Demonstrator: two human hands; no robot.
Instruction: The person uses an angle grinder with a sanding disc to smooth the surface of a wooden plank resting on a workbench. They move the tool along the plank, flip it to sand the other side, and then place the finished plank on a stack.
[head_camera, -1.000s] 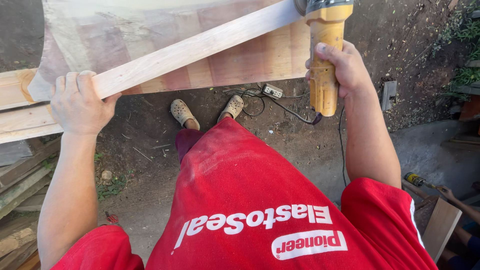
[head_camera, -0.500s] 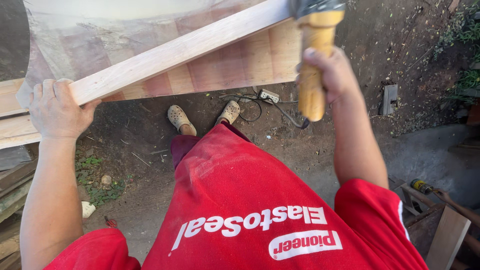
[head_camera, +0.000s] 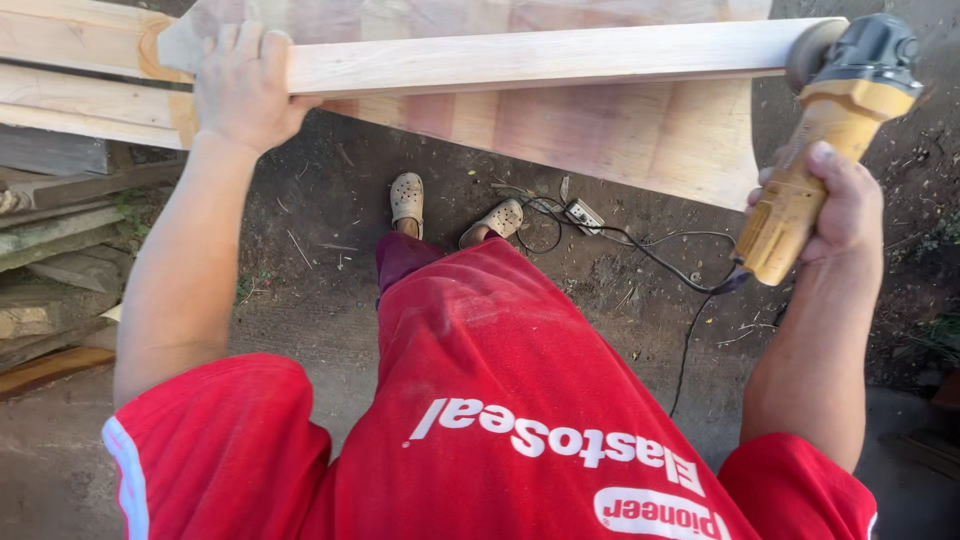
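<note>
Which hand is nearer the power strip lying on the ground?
Right. The right hand grips the yellow grinder just right of the power strip; the left hand holds the plank, farther up-left.

Bright daylight fills the head view, warm and low-angled. The pale wooden board (head_camera: 540, 60) across the top catches the strongest sun and is nearly washed out along its upper face, grain hard to read there. The left hand (head_camera: 245, 85) and the yellow grinder (head_camera: 815, 160) are evenly lit, with soft shade beneath the board on the dirt ground (head_camera: 330, 250). The red shirt (head_camera: 480, 400) shows saturated colour, slightly glossy. Focus is sharp at centre; straight edges bow a little toward the corners from the wide lens.
</note>
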